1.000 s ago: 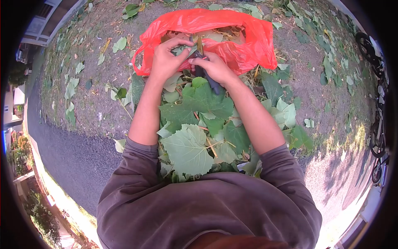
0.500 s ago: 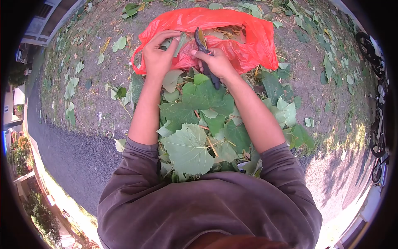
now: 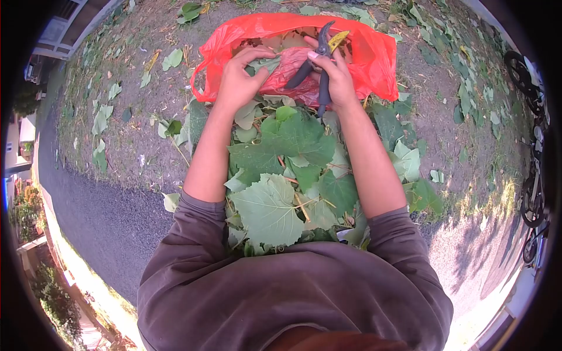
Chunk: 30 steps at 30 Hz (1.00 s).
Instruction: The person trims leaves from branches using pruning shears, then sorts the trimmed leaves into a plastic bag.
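Observation:
My left hand [image 3: 243, 76] is closed round a folded green leaf [image 3: 264, 65] at the left side of the red plastic bag [image 3: 257, 24]. In my right hand [image 3: 338, 76] are pruning shears [image 3: 324, 76] with dark handles. Their handles are spread and the blades point up and away from me, over the bag's mouth. Leaves and stems show inside the bag. Large green leaves [image 3: 266, 210] lie heaped between my forearms, close to my body.
Loose leaves [image 3: 172, 59] are scattered over the bare soil [image 3: 146, 117] on both sides. Grey asphalt [image 3: 93, 216] lies at the lower left. Bicycle wheels [image 3: 531, 199] stand along the right edge.
The shears have swung to the right and their handles have spread apart. My right hand has shifted right and turned. My left hand has moved slightly right with the leaf.

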Available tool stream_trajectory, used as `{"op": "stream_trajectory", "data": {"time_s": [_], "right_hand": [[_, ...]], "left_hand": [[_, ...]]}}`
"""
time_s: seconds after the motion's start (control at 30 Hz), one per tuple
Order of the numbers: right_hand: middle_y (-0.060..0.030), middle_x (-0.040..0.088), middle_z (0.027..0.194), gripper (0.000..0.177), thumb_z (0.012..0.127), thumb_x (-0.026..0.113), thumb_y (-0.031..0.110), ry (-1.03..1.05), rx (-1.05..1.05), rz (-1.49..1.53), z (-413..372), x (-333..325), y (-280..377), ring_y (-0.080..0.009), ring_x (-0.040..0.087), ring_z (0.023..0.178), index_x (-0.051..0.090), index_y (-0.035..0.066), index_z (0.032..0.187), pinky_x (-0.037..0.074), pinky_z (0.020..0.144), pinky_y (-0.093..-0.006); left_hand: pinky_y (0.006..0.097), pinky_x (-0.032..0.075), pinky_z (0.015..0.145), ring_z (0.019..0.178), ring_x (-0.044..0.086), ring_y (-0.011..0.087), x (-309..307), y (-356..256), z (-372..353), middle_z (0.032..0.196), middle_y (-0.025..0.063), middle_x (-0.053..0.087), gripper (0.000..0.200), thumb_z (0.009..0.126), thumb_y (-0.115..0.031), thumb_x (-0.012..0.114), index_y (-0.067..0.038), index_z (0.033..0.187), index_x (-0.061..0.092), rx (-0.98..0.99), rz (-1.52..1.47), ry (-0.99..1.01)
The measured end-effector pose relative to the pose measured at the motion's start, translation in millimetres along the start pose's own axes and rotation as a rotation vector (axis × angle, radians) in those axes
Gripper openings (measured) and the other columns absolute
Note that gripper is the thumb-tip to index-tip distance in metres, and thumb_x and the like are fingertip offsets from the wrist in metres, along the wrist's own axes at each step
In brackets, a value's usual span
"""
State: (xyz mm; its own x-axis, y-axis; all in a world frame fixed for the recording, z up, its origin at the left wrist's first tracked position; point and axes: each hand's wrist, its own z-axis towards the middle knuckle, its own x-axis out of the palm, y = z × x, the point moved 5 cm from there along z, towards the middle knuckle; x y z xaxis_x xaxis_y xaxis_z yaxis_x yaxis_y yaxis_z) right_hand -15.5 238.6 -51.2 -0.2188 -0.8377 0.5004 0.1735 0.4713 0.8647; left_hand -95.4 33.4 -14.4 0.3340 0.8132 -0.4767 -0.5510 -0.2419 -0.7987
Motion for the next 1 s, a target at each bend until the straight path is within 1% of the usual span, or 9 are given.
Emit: {"op": "stream_trajectory", "data": {"time_s": [0.1, 0.27, 0.33, 0.37, 0.43, 0.53, 0.63, 0.8, 1.0], "right_hand": [[-0.0143, 0.058, 0.15, 0.073, 0.101, 0.065, 0.02, -0.143, -0.021, -0.005, 3, -15, 3, -0.0305, 0.071, 0.115, 0.033, 0.003, 0.164, 0.058, 0.099, -0.0452], [-0.0221, 0.064, 0.139, 0.06, 0.103, 0.059, 0.026, -0.037, -0.088, 0.147, -2, -10, 14, -0.0328, 0.068, 0.119, 0.044, 0.001, 0.155, 0.053, 0.107, -0.0472], [-0.0229, 0.068, 0.13, 0.051, 0.104, 0.057, 0.025, 0.048, -0.041, 0.195, -2, -4, 11, -0.0317, 0.068, 0.116, 0.049, 0.001, 0.148, 0.053, 0.107, -0.0463], [-0.0229, 0.068, 0.13, 0.051, 0.104, 0.057, 0.025, 0.046, -0.043, 0.198, -3, -4, 11, -0.0317, 0.068, 0.116, 0.049, 0.001, 0.148, 0.053, 0.107, -0.0463], [-0.0235, 0.068, 0.133, 0.052, 0.103, 0.055, 0.024, 0.135, -0.046, 0.252, -5, 3, 16, -0.0328, 0.068, 0.118, 0.049, 0.0, 0.149, 0.052, 0.109, -0.0479], [-0.023, 0.068, 0.134, 0.05, 0.102, 0.056, 0.022, 0.266, 0.037, 0.301, -8, 10, 17, -0.0309, 0.068, 0.118, 0.052, -0.003, 0.146, 0.053, 0.108, -0.0464], [-0.0226, 0.068, 0.133, 0.048, 0.1, 0.057, 0.019, 0.447, 0.334, 0.084, -25, 25, 7, -0.0286, 0.069, 0.12, 0.056, -0.005, 0.141, 0.053, 0.109, -0.046], [-0.011, 0.07, 0.135, 0.052, 0.095, 0.07, 0.026, 0.795, 0.442, -0.394, -48, 44, -39, -0.0224, 0.064, 0.128, 0.064, -0.001, 0.139, 0.042, 0.115, -0.0367], [-0.0081, 0.066, 0.135, 0.046, 0.094, 0.069, 0.026, 0.649, 0.475, -0.424, -40, 26, -34, -0.0188, 0.057, 0.128, 0.069, 0.007, 0.136, 0.041, 0.111, -0.0345]], "left_hand": [[0.0394, 0.047, 0.115, 0.128, 0.067, 0.0242, 6, -8, -4, 0.13, 0.0122, 0.075, 0.038, 0.083, 0.002, 0.062, 0.0, 0.119, 0.076, -0.089, -0.068, 0.186], [0.0379, 0.049, 0.112, 0.121, 0.07, 0.0232, 28, 1, -13, 0.125, 0.0117, 0.077, 0.043, 0.082, 0.001, 0.059, -0.001, 0.121, 0.076, -0.166, -0.067, 0.471], [0.0335, 0.052, 0.102, 0.11, 0.072, 0.0206, 10, -3, -2, 0.117, 0.0112, 0.079, 0.041, 0.083, -0.002, 0.064, -0.006, 0.123, 0.077, 0.097, 0.178, 0.049], [0.0335, 0.052, 0.102, 0.11, 0.072, 0.0206, 5, 1, -1, 0.117, 0.0112, 0.079, 0.041, 0.083, -0.002, 0.064, -0.006, 0.123, 0.077, 0.099, 0.179, 0.052], [0.032, 0.055, 0.093, 0.097, 0.073, 0.0173, -28, 12, 1, 0.117, 0.0117, 0.079, 0.042, 0.086, -0.005, 0.066, -0.008, 0.126, 0.077, -0.24, 0.067, -0.281], [0.0298, 0.055, 0.082, 0.083, 0.07, 0.013, -39, 39, -1, 0.111, 0.0102, 0.08, 0.039, 0.089, -0.008, 0.068, -0.007, 0.127, 0.076, -0.155, -0.002, -0.484], [0.0287, 0.053, 0.076, 0.077, 0.066, 0.0097, -33, 30, -3, 0.105, 0.0074, 0.079, 0.036, 0.09, -0.007, 0.068, -0.006, 0.124, 0.077, -0.216, 0.078, -0.391], [0.0268, 0.052, 0.075, 0.08, 0.066, 0.0092, -32, 19, -1, 0.101, 0.0052, 0.078, 0.031, 0.091, -0.004, 0.066, -0.005, 0.119, 0.079, -0.21, -0.053, -0.366], [0.0259, 0.053, 0.079, 0.087, 0.068, 0.0092, -36, 32, -2, 0.103, 0.0051, 0.078, 0.029, 0.091, -0.001, 0.065, -0.003, 0.116, 0.079, -0.248, -0.174, -0.439]]}}
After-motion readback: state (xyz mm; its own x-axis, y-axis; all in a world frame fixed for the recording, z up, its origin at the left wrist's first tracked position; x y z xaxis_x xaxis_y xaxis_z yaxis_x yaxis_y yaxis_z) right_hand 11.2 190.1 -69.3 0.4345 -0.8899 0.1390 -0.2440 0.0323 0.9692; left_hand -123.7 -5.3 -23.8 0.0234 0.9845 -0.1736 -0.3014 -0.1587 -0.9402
